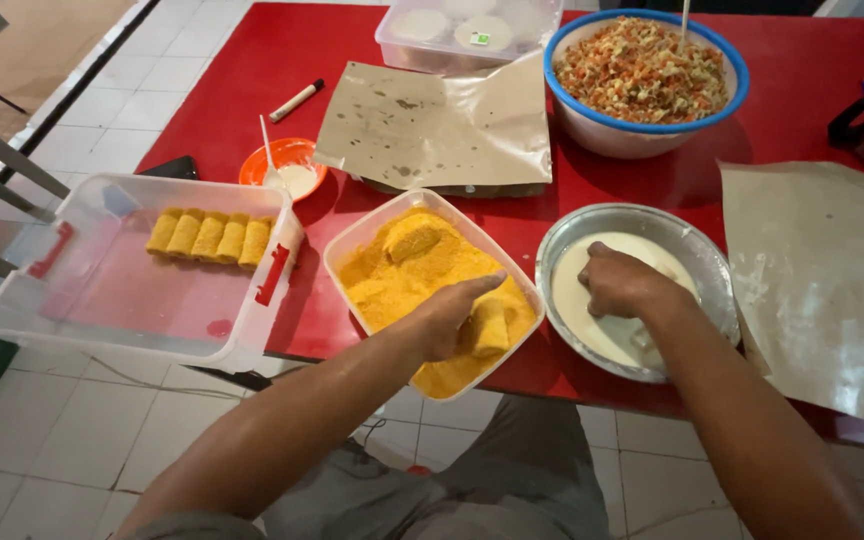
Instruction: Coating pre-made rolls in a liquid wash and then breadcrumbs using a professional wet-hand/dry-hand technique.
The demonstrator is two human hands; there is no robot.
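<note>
My left hand (449,318) is in the square tub of yellow breadcrumbs (432,285), fingers curled around a crumb-coated roll (490,327) at the near right corner of the tub. A second roll (414,241) lies half buried toward the far side of the crumbs. My right hand (620,283) is down in the round metal pan of white batter (617,310), fingers bent under and dipped into the liquid; whether they hold something in there I cannot tell, the batter hides it.

Both tub and pan sit side by side on the red surface (812,90), close to its near edge. Off to my left, a clear plastic container (102,300) hangs partly over the edge, and five breaded rolls (210,236) are lined up in a row along its far wall, touching one another. Just beyond it sits a small orange dish (287,160) with a spoon and a bit of white paste. Farther back, a sheet of brown paper (432,125) is spread flat, a marker pen (296,100) beside it, and a blue-rimmed bowl (642,75) is heaped with chopped vegetable filling. Another brown sheet (827,280) lies to my right.
</note>
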